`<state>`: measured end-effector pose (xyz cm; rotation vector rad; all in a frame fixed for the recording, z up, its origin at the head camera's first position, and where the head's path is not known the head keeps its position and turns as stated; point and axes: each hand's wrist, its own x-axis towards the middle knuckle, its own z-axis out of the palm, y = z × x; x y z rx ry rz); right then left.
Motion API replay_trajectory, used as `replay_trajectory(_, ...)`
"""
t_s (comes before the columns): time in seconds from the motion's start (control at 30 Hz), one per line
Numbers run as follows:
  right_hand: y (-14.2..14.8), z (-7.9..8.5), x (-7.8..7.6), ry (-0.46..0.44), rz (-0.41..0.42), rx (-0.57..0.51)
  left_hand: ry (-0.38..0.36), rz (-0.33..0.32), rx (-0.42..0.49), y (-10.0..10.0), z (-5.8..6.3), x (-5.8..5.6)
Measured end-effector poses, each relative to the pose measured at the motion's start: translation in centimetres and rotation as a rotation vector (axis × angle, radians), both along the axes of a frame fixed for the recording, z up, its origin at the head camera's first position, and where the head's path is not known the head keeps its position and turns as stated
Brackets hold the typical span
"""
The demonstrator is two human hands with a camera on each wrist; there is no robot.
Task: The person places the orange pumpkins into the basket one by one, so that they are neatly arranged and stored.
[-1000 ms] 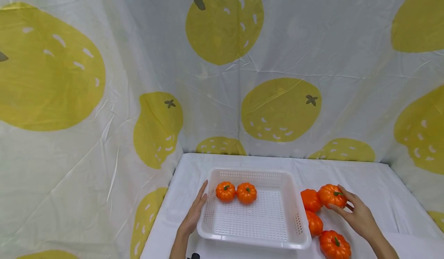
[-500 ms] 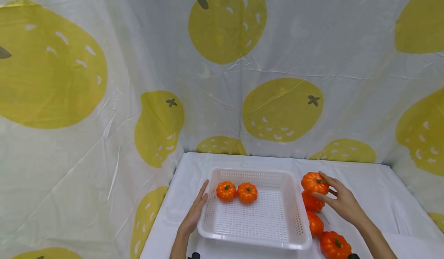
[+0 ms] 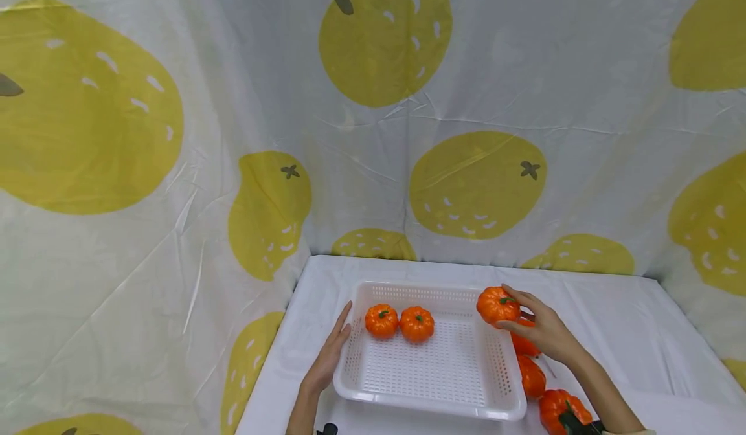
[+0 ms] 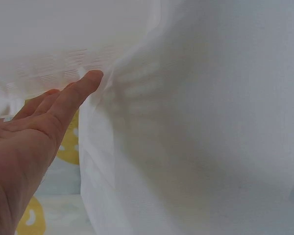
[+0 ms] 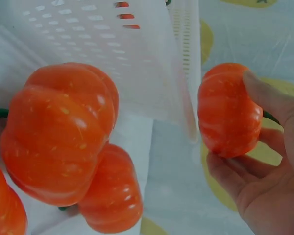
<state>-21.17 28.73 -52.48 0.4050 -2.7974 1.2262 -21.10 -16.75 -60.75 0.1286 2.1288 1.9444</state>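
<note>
Holds both forearms forward and well apart, with the left hand straight-fingered and the right hand gripping between thumb and fingers, perhaps with partly hidden rear ones bent too.

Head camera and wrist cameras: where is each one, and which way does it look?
Head: on the head, facing forward and down at the basket; left hand, right hand and forearms show.
Left wrist: on that wrist, facing basket wall and white cloth; only the left hand shows.
Right wrist: on that wrist, facing the held pumpkin and other pumpkins by the basket; only the right hand shows.
Head and right wrist both show the right hand holding that pumpkin.
</note>
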Motion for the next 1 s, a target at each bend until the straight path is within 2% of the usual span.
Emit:
replay_trajectory(0.17,-1.3,0.0,-0.6,0.01,0.059,-0.014,-0.003,0.009,-0.002,0.1,0.1,0.1)
replay_trajectory(0.33,-2.4,-0.3,-1.3,0.01,0.083,-0.013,-0.004,0.011,-0.012,0.1,-0.1,0.0)
replay_trajectory(0.5,-3.3,-0.6,-2.0,-0.054,0.084,-0.015,0.0,0.01,-0.007,0.0,-0.2,0.0)
replay_trajectory(0.7,-4.5,-0.7,-2.6,-0.118,0.134,-0.025,-0.002,0.013,-0.015,0.0,-0.1,0.0)
replay_trajectory(1.0,-6.0,-0.7,-3.7,-0.141,0.205,0.002,0.009,0.007,-0.015,0.0,0.0,-0.1)
